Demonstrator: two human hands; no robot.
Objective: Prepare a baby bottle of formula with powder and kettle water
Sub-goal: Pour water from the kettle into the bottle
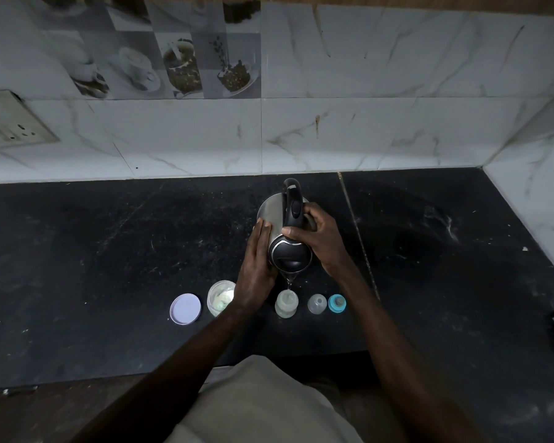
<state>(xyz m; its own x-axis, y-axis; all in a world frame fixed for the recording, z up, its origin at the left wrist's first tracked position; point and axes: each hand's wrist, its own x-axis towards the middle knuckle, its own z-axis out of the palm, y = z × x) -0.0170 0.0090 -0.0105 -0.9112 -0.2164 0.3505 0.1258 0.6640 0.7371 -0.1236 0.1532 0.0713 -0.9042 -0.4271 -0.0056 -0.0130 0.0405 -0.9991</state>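
A: While the kettle (285, 233) tips forward at frame centre, why two hands?

B: Right hand (320, 239) is wrapped around the handle; left hand (258, 266) lies flat, fingers straight, against the steel side, likely steadying a thin stream.

A: Bottle (286, 303)?

B: Upright on the bench (109, 251), just below the spout, lower-right of the left hand, beside the powder jar (219, 297).

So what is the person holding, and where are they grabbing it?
The kettle. The right hand has its grip on the black handle, and the left hand lies flat against the kettle's metal side, tipping it over the bottle.
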